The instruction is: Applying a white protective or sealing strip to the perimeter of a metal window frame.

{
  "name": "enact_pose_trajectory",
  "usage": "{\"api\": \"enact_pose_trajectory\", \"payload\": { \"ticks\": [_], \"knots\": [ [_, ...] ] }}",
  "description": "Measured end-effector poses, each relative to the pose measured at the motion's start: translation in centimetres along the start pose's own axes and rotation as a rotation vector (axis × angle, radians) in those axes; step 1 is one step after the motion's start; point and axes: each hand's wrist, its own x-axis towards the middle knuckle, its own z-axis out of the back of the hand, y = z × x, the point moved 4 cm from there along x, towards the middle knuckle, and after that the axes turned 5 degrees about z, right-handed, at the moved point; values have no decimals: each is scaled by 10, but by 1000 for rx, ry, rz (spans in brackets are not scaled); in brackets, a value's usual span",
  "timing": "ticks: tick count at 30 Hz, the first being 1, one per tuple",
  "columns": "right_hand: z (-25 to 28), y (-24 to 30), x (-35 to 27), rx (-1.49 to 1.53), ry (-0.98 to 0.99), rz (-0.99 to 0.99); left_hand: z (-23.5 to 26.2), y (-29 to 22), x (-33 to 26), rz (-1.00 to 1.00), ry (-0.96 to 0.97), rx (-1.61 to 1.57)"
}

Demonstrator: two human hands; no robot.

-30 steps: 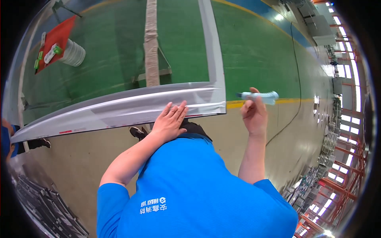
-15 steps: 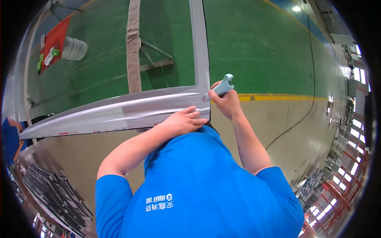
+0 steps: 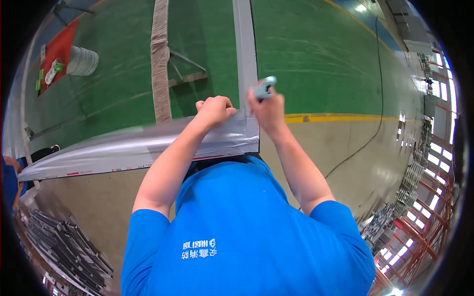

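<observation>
A silver-grey metal frame (image 3: pixel 249 64) runs away from me and meets a near rail at a corner in front of my body. Loose, shiny plastic film (image 3: pixel 170 139) covers the near rail and bulges along its far edge. My left hand (image 3: pixel 216 111) is closed at that edge, its fingers pinching the film left of the corner. My right hand (image 3: pixel 269 108), slightly blurred, grips a light blue utility knife (image 3: pixel 265 89) just right of the far-running bar. Its blade is hidden from view.
A wrapped support beam (image 3: pixel 160 64) stretches away over the green floor, left of the bar. Further left are a red-topped stand (image 3: pixel 57 54) and a white bucket (image 3: pixel 83 61). Another person in blue (image 3: pixel 10 185) stands at the rail's far left end. Dark metal profiles (image 3: pixel 64 244) lie stacked lower left.
My left hand has lifted off the rail's top and moved to the film's far edge, fingers now curled. My right hand has moved the knife away from the corner, farther along the bar.
</observation>
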Motion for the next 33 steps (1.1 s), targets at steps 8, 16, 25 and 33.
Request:
{"api": "enact_pose_trajectory", "payload": {
  "ticks": [8,16,25,33],
  "knots": [
    [51,-10,-16,478,-277,-82,-26,17,23,39,8,90],
    [-25,-126,-138,694,116,-834,-42,32,39,87,274,-56],
    [-25,-101,-106,398,49,-592,-34,26,39,71,316,-145],
    [-19,-50,-87,-74,-3,-471,-37,29,39,162,239,-118]
  ]
}}
